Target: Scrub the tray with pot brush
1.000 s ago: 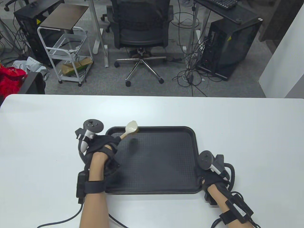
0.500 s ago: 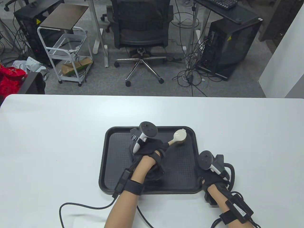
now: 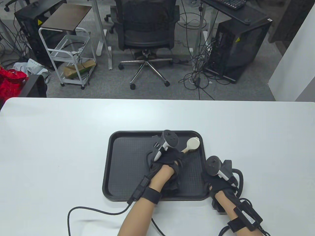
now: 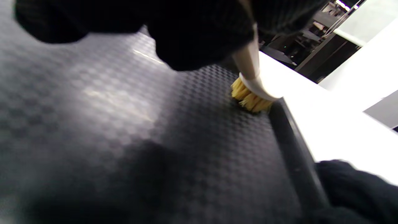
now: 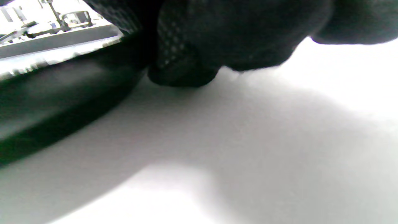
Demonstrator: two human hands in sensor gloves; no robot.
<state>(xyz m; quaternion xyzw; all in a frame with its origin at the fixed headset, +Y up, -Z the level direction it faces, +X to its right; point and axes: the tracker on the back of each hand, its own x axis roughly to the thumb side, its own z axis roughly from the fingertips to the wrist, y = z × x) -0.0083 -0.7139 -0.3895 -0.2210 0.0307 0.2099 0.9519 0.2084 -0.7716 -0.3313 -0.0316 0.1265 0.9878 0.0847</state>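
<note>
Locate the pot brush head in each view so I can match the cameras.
Table view: pot brush head at the tray's far right corner, ahead of the left hand.
Left wrist view: upper centre-right, yellow bristles down on the tray floor beside the rim.
Right wrist view: not in it.
Shared landmark: the black tray rim.

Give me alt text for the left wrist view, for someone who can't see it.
A gloved left hand holds a pot brush by its pale handle, its yellow bristles pressed onto the textured floor of a black tray beside the raised rim. White table lies beyond the rim.
</note>
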